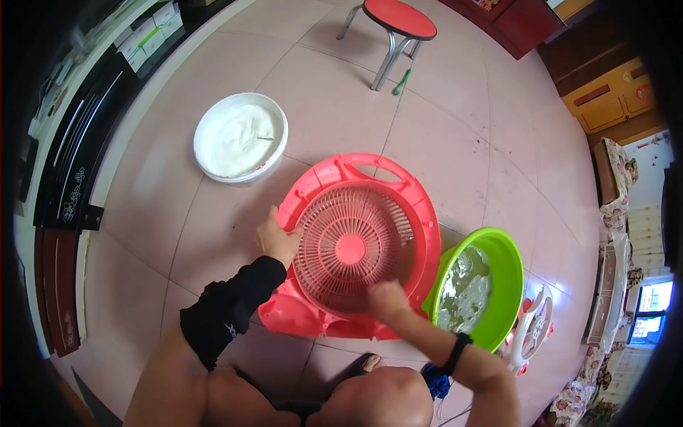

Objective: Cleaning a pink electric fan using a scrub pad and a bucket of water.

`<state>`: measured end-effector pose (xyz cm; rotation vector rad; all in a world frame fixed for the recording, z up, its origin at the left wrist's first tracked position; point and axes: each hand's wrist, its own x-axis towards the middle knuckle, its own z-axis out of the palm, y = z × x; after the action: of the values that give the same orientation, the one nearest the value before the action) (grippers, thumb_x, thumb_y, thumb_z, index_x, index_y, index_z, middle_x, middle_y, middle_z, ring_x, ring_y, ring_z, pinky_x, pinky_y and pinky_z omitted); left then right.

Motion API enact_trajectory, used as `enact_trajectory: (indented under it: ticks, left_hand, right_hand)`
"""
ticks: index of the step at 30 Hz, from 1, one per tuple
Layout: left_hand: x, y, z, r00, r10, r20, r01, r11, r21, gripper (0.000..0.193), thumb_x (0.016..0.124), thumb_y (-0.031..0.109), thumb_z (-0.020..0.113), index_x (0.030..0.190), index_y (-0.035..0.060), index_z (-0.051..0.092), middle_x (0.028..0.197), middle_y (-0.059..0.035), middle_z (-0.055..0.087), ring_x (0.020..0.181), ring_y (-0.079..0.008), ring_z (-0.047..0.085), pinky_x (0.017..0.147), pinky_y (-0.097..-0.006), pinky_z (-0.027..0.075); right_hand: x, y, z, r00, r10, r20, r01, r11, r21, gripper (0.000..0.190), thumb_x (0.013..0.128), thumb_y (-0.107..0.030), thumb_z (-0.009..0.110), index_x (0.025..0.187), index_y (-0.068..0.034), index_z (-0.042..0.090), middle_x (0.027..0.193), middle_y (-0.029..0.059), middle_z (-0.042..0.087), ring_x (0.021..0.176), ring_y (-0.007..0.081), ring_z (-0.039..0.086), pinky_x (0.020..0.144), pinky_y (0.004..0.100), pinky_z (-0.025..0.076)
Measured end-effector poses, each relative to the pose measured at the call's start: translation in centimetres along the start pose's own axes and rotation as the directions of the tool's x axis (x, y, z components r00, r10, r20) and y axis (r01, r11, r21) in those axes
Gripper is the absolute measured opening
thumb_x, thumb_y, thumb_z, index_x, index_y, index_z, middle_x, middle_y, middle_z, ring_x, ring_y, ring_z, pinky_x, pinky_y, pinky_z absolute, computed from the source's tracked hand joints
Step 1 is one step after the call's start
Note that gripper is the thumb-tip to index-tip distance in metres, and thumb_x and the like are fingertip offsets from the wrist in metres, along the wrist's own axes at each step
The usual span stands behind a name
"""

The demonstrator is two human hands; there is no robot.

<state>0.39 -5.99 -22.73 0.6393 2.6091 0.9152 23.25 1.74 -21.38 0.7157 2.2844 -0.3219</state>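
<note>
A pink plastic fan housing [428,251] with a round slatted grille [350,249] stands before my knees, over the tiled floor. My left hand [277,238] grips its left rim, with the thumb on the inner edge. Over the lower right of the grille is my right hand [389,302], blurred and with curled fingers; whether it holds anything is hidden. Touching or close to the housing on the right is a bright green basin [507,288] of water with froth or clear film on top. Beyond the housing, to the left, a white bucket [283,128] holds white foamy-looking material.
A red-topped stool [400,18] with metal legs stands farther off, a green slender object [402,82] beside it. Right of the basin lies a white spoked plastic part [532,331]. Dark blue material [436,381] is by my right knee. A long low cabinet [80,144] borders the left.
</note>
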Motion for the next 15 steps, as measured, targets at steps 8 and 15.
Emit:
enact_trajectory:
  ticks: [8,15]
  left_hand:
    - [0.5,-0.8,0.1,0.997,0.023,0.073,-0.020,0.999,-0.041,0.066,0.062,0.023,0.074,0.118,-0.0011,0.050,0.084,-0.0276,0.062,0.084,-0.0398,0.061,0.076,-0.0438,0.048]
    - [0.3,0.4,-0.3,0.994,0.036,0.107,-0.041,0.998,0.051,0.063,0.064,0.022,0.073,0.117,-0.0030,0.050,0.088,-0.0266,0.062,0.086,-0.0385,0.061,0.078,-0.0428,0.048]
  right_hand:
    - [-0.3,-3.2,0.8,0.955,-0.275,-0.114,0.287,0.747,0.599,0.025,0.074,-0.021,0.064,0.098,-0.017,0.067,0.090,0.0120,0.066,0.082,0.0281,0.063,0.079,0.0380,0.049]
    - [2.5,2.0,-1.4,0.961,-0.023,-0.274,0.036,0.999,0.041,0.015,0.078,-0.006,0.051,0.091,-0.003,0.059,0.092,0.0182,0.062,0.084,0.0339,0.061,0.072,0.0399,0.053]
